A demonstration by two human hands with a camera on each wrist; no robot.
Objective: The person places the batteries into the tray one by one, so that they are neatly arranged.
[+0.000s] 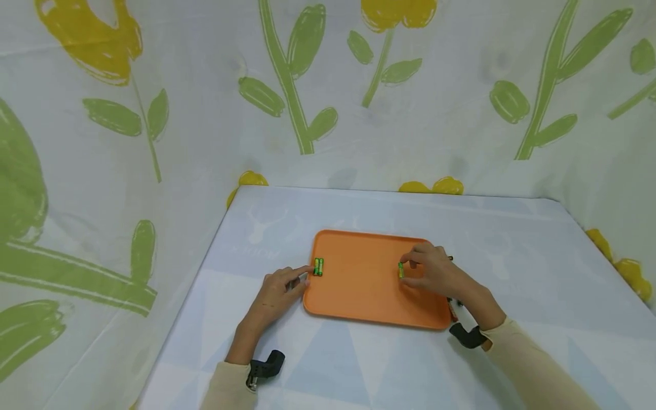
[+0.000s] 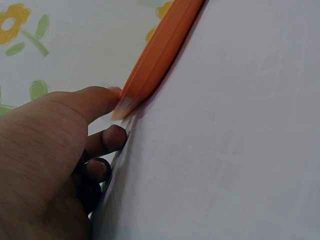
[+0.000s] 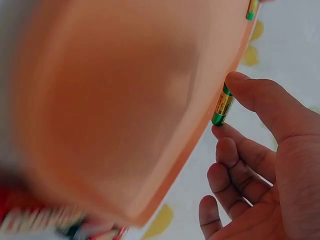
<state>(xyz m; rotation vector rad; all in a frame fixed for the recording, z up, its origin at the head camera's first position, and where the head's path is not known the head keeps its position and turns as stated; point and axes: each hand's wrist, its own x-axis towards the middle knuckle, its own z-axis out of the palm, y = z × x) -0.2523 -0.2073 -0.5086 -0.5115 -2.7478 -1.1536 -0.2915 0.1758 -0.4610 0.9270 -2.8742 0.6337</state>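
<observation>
On the table (image 1: 330, 364), a tray (image 1: 359, 285) lies below the right grip (image 1: 435, 270), which pinches one battery (image 1: 401, 271) endwise; the left grip (image 1: 279, 291), loosely parted, touches the tray beside two batteries (image 1: 319, 267).

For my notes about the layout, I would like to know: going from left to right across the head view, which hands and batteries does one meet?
Left hand → two green batteries side by side → single green battery → right hand pinching it.
</observation>
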